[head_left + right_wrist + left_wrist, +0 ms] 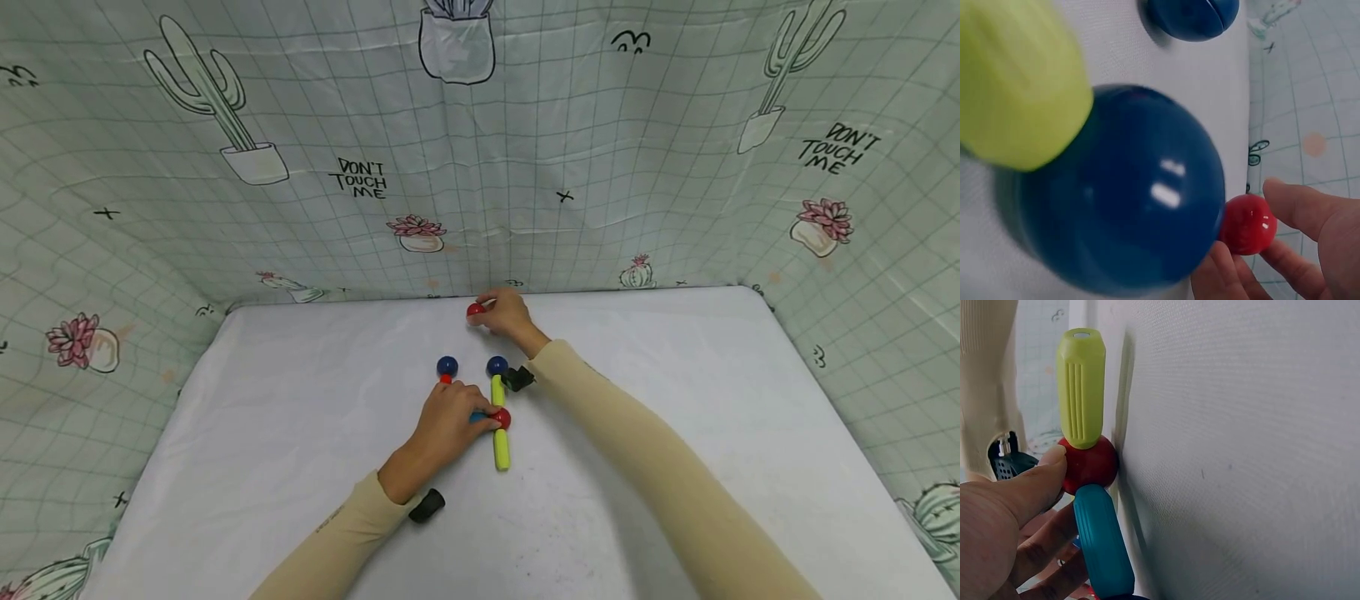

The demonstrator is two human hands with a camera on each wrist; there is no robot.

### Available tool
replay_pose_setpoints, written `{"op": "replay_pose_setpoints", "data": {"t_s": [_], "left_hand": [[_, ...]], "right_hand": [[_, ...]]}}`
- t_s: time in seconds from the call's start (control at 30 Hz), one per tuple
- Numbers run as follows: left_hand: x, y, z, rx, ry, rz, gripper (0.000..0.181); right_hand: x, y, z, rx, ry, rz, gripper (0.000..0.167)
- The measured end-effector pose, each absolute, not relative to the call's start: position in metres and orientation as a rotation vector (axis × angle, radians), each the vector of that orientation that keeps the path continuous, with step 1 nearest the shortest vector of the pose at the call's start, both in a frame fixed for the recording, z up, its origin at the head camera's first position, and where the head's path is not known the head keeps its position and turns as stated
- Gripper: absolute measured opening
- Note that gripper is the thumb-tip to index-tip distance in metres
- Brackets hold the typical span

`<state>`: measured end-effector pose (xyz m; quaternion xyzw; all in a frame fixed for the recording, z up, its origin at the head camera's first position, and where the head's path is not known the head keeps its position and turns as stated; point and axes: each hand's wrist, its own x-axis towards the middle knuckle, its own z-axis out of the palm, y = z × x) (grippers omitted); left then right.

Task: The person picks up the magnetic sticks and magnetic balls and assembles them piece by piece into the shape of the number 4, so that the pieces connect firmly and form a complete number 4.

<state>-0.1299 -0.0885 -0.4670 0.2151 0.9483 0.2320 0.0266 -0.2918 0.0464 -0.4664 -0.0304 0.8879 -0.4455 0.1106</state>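
Observation:
My left hand (442, 421) pinches a red ball (504, 418) in a figure of building sticks and balls, with the thumb on it in the left wrist view. A blue stick (1104, 540) and a yellow-green stick (1081, 387) meet that ball. Another yellow-green stick (498, 390) runs from it toward a blue ball (497, 365). A second blue ball (447, 367) sits to the left, by a red stick (446, 379) partly hidden behind my left hand. Farther back, my right hand (508, 317) holds a loose red ball (1250, 225) between thumb and fingers.
A white-covered table (300, 400) lies beneath everything. Its back edge meets a printed cloth (495, 167), which also hangs along both sides. Black wrist devices show by the left sleeve (427, 506) and near the right-hand blue ball.

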Motion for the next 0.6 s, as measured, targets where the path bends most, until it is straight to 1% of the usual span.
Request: {"op": "replay_pose_setpoints", "data": {"t_s": [0.33,0.5,0.6], "left_hand": [[-0.130,-0.089,-0.469,0.680,2.931,0.740,0.019],[-0.130,-0.090,-0.467,0.677,2.924,0.748,0.019],[-0.131,-0.089,-0.467,0.677,2.925,0.747,0.019]], "right_hand": [[-0.291,0.041,-0.467,-0.113,2.724,-1.238,0.035],[-0.284,0.046,-0.463,-0.133,2.686,-1.298,0.035],[-0.279,0.053,-0.460,-0.102,2.615,-1.364,0.036]]}}
